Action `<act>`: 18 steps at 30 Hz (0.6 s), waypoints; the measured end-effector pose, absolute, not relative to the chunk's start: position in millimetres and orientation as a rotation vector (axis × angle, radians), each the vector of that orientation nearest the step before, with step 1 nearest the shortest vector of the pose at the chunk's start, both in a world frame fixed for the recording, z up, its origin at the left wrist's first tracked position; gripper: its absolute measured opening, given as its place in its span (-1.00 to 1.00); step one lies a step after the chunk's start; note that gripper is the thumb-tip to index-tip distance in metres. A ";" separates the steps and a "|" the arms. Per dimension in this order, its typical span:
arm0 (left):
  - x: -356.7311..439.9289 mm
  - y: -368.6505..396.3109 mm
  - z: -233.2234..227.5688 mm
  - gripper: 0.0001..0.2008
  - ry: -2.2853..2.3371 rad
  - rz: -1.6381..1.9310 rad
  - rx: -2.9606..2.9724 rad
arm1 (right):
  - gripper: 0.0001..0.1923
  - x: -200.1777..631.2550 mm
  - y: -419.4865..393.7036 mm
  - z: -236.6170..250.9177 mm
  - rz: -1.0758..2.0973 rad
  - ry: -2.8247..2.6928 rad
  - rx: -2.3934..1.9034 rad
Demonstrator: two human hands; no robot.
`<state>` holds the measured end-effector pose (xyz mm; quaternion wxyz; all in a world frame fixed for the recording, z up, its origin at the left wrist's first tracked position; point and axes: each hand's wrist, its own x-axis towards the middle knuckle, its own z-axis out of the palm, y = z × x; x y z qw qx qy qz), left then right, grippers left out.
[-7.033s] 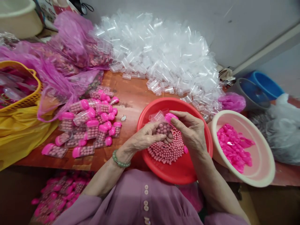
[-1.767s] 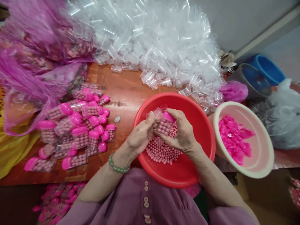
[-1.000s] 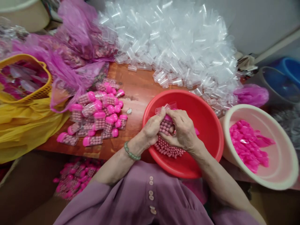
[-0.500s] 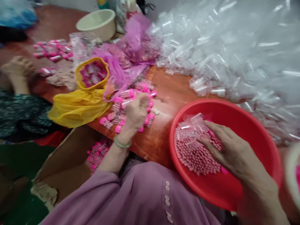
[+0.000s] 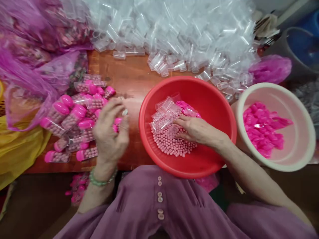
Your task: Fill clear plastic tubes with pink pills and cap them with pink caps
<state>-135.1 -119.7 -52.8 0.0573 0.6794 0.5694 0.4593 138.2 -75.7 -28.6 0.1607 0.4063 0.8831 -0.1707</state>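
Head view, left hand point(image 5: 109, 134) spread by capped containers point(image 5: 68, 122), right hand point(image 5: 200, 130) spread over beads point(image 5: 171, 146)

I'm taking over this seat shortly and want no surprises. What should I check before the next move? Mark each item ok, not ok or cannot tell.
1. Left hand empty: ok, it looks open beside the filled containers.
2. Right hand free of objects: cannot tell; its fingertips are among the beads and clear tubes.
3. Beads inside the red basin: ok.
4. Pink caps in the white basin: ok, a heap of them.
5. Filled containers neatly lined up: not ok, they lie in a loose pile.
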 end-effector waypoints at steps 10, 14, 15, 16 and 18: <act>-83.5 -115.1 -68.4 -0.84 1.328 1.250 2.269 | -0.69 132.6 -74.4 -67.1 -0.302 2.672 0.855; -84.9 -113.7 -65.1 -0.86 1.312 1.212 2.295 | -0.75 140.3 -72.3 -67.0 -0.600 2.658 0.893; -85.4 -113.1 -63.1 -0.87 1.302 1.173 2.324 | -0.77 142.3 -71.3 -64.1 -0.721 2.657 0.922; -86.0 -112.3 -61.0 -0.87 1.285 1.123 2.358 | -0.79 144.4 -70.3 -60.5 -0.844 2.664 0.951; -87.0 -109.8 -56.5 -0.85 1.229 1.016 2.425 | -0.79 149.1 -69.2 -53.4 -1.049 2.707 1.002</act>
